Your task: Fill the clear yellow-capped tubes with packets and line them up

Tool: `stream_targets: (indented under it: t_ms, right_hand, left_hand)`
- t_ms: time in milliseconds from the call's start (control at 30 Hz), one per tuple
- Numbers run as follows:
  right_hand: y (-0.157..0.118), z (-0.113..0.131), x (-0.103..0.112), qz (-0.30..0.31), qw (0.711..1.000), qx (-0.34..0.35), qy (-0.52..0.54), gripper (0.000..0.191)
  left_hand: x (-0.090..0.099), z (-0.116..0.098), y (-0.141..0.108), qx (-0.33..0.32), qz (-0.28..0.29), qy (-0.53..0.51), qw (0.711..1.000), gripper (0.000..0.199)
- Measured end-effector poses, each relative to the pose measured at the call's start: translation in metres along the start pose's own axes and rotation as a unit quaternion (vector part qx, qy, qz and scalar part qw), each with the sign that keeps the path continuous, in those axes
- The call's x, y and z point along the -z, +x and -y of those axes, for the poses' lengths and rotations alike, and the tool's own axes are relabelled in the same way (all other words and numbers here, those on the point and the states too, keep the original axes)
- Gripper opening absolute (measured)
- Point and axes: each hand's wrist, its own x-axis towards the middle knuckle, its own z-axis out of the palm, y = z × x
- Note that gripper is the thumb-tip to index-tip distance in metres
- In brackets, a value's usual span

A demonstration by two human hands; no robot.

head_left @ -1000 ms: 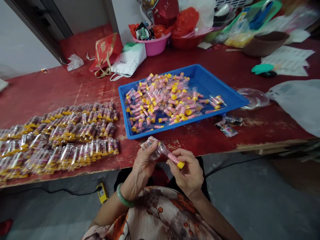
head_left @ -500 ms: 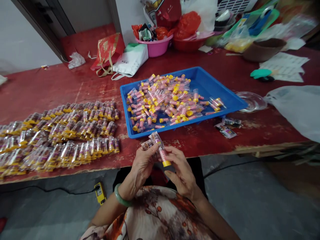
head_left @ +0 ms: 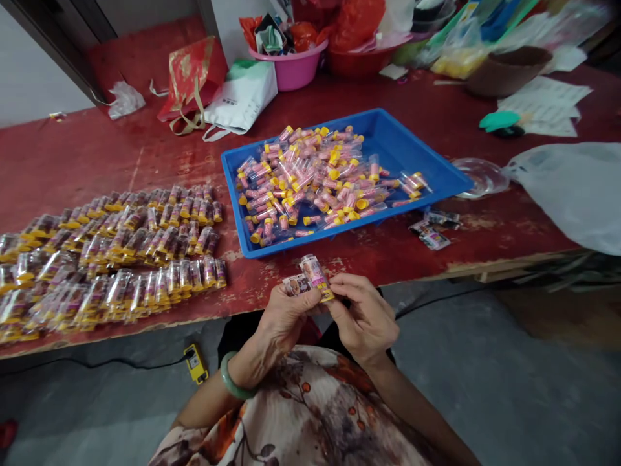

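Note:
My left hand is closed on a small tube with a printed label round it and on a few loose printed labels. The thumb and fingertips of my right hand pinch the tube's lower end, where yellow shows. Both hands are at the table's front edge, below a blue tray that holds a heap of clear tubes with yellow caps and pink contents. Rows of labelled tubes lie on the red table to the left.
More labels lie right of the tray's front edge. A white plastic bag, a clear round lid and a brown bowl are at the right. Behind stand a pink basin, a red bag and a white bag.
The printed label now covers the tube's pink part, which showed before. My right fingers have closed in on its lower end. The view has shifted slightly, so the table appears higher.

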Motion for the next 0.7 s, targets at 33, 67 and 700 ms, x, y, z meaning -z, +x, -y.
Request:
stream_targets:
  t_ms: [33,67,700]
  right_hand:
    - [0.0,0.001,0.0,-0.007,1.0,0.002,-0.003,0.026]
    - [0.0,0.003,-0.001,-0.014,1.0,0.003,-0.004,0.027]
    - [-0.029,-0.017,0.009,0.043,0.999,-0.016,-0.026,0.054]
  left_hand:
    - [0.0,0.0,0.0,0.0,0.0,0.002,1.0,0.04]
    - [0.001,0.001,0.0,0.0,0.001,0.003,1.0,0.04]
    - [0.0,0.004,-0.007,0.01,-0.011,0.001,1.0,0.048]
